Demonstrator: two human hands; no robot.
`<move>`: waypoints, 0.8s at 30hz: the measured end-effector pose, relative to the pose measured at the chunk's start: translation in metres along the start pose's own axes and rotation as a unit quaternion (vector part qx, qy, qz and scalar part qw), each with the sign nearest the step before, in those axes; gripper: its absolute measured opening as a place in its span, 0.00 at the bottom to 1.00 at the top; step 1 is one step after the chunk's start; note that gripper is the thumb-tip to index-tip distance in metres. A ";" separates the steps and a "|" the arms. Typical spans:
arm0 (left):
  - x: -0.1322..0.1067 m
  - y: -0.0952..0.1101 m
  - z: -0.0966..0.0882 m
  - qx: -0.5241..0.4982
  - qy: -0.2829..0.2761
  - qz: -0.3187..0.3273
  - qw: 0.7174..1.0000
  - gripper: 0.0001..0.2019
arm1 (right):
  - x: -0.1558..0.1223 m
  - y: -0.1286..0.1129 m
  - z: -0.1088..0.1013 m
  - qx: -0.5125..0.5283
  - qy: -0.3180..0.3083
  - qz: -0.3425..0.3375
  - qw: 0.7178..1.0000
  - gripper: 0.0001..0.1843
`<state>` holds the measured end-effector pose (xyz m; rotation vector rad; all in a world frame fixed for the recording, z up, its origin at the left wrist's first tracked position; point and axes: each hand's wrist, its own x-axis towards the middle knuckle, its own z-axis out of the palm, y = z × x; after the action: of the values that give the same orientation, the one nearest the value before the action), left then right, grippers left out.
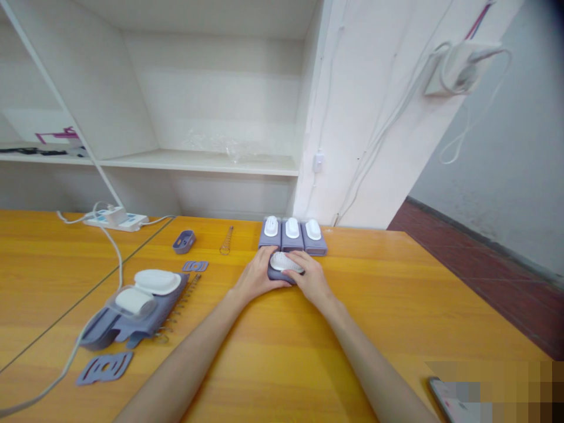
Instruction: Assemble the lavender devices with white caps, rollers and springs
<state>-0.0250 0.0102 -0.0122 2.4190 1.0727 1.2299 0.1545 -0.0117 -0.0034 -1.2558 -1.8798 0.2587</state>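
Fingers (302,257) part-closed on both hands: left hand (255,276) around a purple-grey housing (275,275), right hand (315,283) across its white ribbed oval cap (282,262) | far middle of the wooden table (440,294), just nearer than three capped housings (291,242) | best handled, seemingly, with housing braced flat, pressure even, neighbours unjostled

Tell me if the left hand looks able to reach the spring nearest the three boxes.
Probably yes: no object shows between the left hand and that spring, which lies nearby. However, the hand is holding a box, so it may need to release it first.
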 end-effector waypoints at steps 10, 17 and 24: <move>-0.002 -0.005 0.002 -0.001 -0.013 -0.004 1.000 0.41 | 0.001 0.006 0.010 -0.045 0.011 -0.027 0.999 0.18; -0.002 -0.004 0.003 0.002 -0.008 -0.012 1.000 0.42 | 0.002 0.002 0.011 -0.039 0.032 -0.010 0.999 0.21; -0.001 -0.008 0.001 -0.029 0.010 -0.049 0.998 0.24 | 0.002 0.000 0.004 0.014 0.002 -0.003 1.000 0.19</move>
<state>-0.0284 0.0158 -0.0172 2.2876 1.1309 1.2368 0.1511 -0.0092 -0.0048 -1.2304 -1.8717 0.2778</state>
